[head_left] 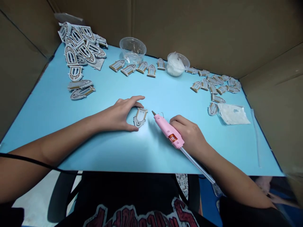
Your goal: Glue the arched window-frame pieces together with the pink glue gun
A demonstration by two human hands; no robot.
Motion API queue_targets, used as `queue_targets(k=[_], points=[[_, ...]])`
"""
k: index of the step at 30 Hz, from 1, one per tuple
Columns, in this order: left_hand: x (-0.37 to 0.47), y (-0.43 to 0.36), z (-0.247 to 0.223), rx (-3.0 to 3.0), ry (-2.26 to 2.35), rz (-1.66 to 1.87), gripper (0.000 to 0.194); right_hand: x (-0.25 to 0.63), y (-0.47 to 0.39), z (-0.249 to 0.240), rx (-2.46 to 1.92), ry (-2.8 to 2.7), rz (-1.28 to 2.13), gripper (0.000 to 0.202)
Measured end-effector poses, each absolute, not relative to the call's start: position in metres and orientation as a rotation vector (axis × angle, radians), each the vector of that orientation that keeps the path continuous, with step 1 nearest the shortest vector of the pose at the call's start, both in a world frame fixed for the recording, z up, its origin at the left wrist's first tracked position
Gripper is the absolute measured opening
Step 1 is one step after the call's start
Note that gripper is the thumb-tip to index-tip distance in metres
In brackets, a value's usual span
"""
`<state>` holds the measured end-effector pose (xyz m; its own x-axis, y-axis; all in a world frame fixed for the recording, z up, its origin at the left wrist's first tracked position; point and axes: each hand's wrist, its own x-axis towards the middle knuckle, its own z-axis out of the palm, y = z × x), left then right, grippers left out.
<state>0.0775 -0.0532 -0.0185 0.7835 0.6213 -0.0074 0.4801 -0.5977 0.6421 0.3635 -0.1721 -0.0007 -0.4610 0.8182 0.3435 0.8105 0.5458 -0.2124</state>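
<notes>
A small arched window piece (140, 116), white and grey with a gold-brown edge, lies near the middle of the blue table. My left hand (120, 113) grips it end to end, the thumb at its rounded tip and a finger at its straight end, while the index finger stretches out above. My right hand (189, 134) is wrapped round a pink hot glue gun (167, 129). The gun's metal nozzle points at the window piece from the right, a short way apart from it. A clear glue stick (197, 165) sticks out of the gun's back.
Larger arched pieces are heaped (80, 47) at the back left. Small window pieces (142, 67) lie along the back, more (213, 82) at the right. A clear tub (133, 47), a tub of white material (175, 65), a white packet (233, 114) and a loose glue stick (256, 138) are around.
</notes>
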Motion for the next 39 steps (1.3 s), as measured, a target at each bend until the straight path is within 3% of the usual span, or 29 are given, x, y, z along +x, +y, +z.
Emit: queue_targets(k=[12,39], points=[[0.083,-0.081,-0.011,2.546,0.591,0.586,0.089,0.357,-0.180,-0.006,-1.299,-2.439,-0.059,0.027],[0.086,-0.088,-0.010,2.600,0.669,0.612,0.076,0.352,-0.186,-0.002,-1.331,-2.443,-0.276,0.030]])
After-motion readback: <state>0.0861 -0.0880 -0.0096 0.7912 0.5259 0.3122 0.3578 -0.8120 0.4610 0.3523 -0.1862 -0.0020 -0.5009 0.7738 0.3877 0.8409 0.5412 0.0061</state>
